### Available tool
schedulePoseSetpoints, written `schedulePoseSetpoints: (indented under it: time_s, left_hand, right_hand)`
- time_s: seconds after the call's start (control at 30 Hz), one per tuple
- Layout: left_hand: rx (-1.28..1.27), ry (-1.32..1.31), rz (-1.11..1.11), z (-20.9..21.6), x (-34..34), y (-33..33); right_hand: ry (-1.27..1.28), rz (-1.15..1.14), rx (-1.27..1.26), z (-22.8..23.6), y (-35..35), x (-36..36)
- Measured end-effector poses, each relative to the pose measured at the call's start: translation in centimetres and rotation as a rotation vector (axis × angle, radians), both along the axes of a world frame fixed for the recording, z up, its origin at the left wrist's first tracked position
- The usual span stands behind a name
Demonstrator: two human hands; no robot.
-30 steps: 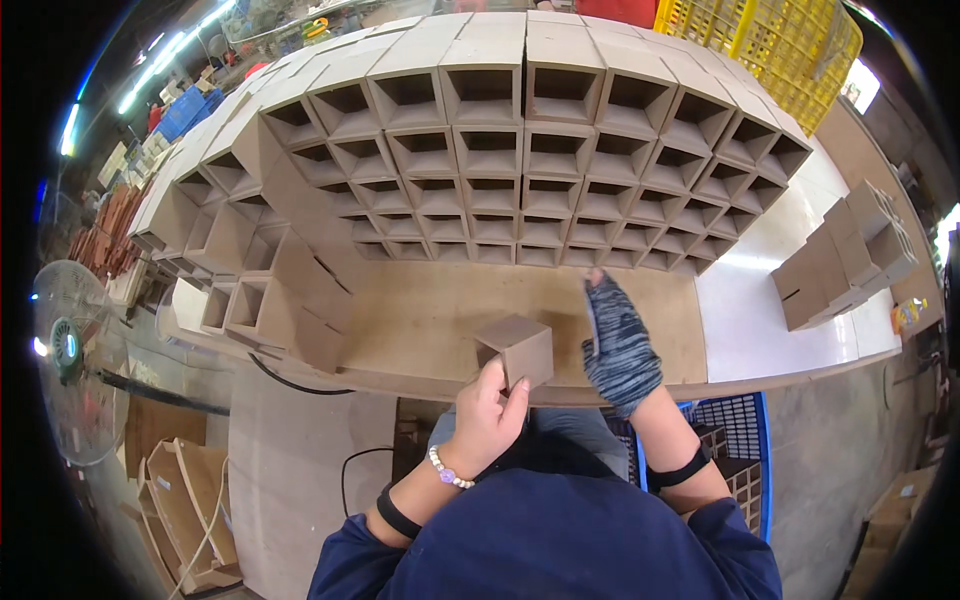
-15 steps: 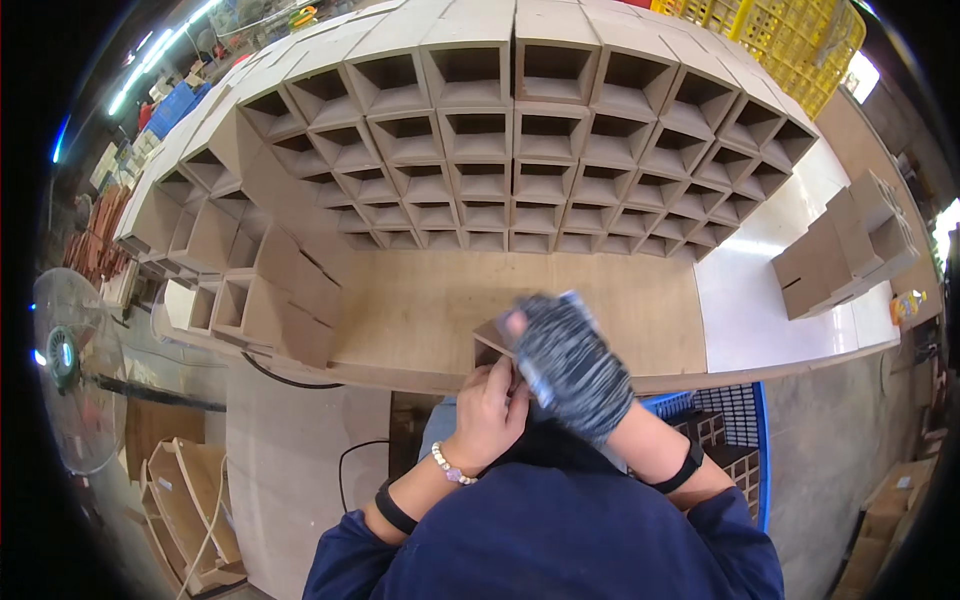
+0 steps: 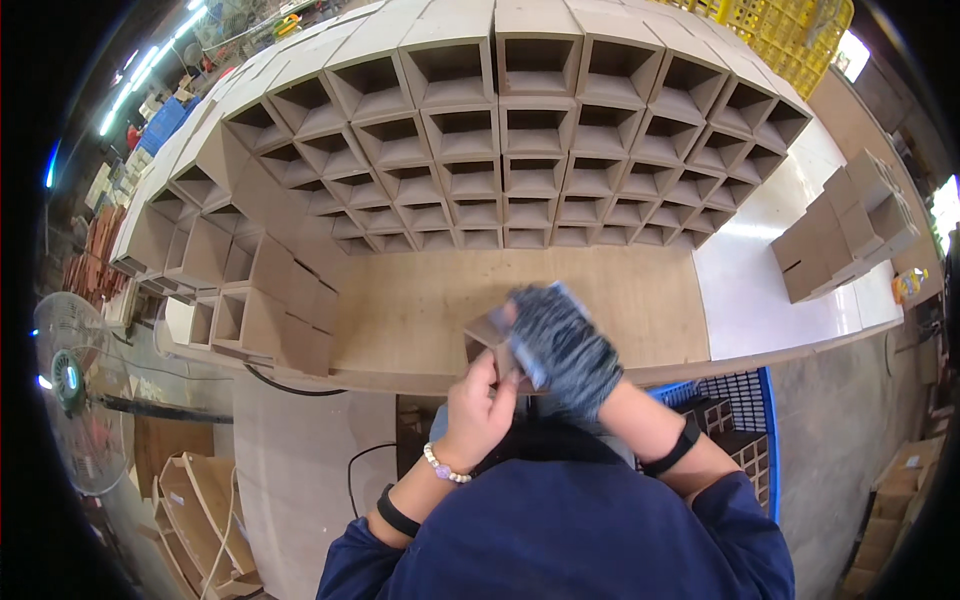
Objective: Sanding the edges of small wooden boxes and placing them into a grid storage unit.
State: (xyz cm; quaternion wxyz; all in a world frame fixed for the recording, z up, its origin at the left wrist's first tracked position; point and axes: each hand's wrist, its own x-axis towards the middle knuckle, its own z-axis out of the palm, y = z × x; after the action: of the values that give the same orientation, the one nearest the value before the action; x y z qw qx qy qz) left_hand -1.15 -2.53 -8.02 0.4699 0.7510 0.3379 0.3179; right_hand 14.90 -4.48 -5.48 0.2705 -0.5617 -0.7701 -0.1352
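At the front edge of the workbench (image 3: 420, 310), my bare left hand (image 3: 478, 410) is closed around the near side of a small open wooden box (image 3: 480, 338). My right hand (image 3: 565, 345), in a grey-black knit glove, presses against the box's right side. A thin, pale blue sheet (image 3: 528, 365) shows along the edges of the glove; its exact kind is too blurred to tell. Most of the right fingers are hidden or smeared by motion. Beyond my hands, similar boxes (image 3: 535, 115) form a tall stacked wall with their open sides toward me.
More boxes (image 3: 262, 310) are stacked at the left end of the bench. A smaller stack (image 3: 835, 235) stands on the white surface at right. Below the bench is a blue crate (image 3: 770, 430) holding wooden pieces. A fan (image 3: 75, 385) stands at far left, a yellow crate (image 3: 790, 35) at back right.
My right hand and the box have shifted slightly left. The gloved hand is blurred as it moves along the box's side. My left hand keeps its grip.
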Motion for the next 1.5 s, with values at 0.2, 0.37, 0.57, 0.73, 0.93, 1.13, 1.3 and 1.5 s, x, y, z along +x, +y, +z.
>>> schedulePoseSetpoints:
  time_s: [0.2, 0.37, 0.57, 0.73, 0.93, 1.13, 1.3, 1.5]
  left_hand:
    - [-0.72, -0.533, 0.098, 0.3, -1.0, 2.0]
    - [-1.041, -0.678, -0.003, -1.2, -1.6, 2.9]
    - [-1.151, -0.529, 0.031, 1.8, -0.6, 0.9]
    - [-1.108, -0.615, -0.023, 0.2, -0.9, 2.0]
    - [-1.06, -0.574, 0.085, 1.3, -0.3, 0.8]
    - [-1.128, -0.635, 0.007, 0.7, -0.9, 1.4]
    - [-1.04, -0.634, 0.036, -1.0, -1.4, 1.4]
    - [-1.154, -0.623, 0.012, 1.6, -1.3, 1.5]
  right_hand:
    - [0.001, -0.205, 0.073, -3.5, -0.7, 4.7]
    - [0.008, 0.3, -0.028, 1.5, -3.9, -0.3]
    - [-0.184, -0.058, -0.081, -0.7, -0.9, 4.6]
    - [-0.015, 0.049, -0.049, 1.6, -4.6, 0.3]
    - [-0.044, 0.058, -0.033, 1.5, -2.8, 1.4]
    - [-0.237, 0.014, -0.072, 2.4, -3.9, 0.1]
    - [-0.241, 0.03, -0.309, 2.1, -2.0, 1.8]
    - [-0.116, -0.056, 0.009, 0.8, -1.8, 3.8]
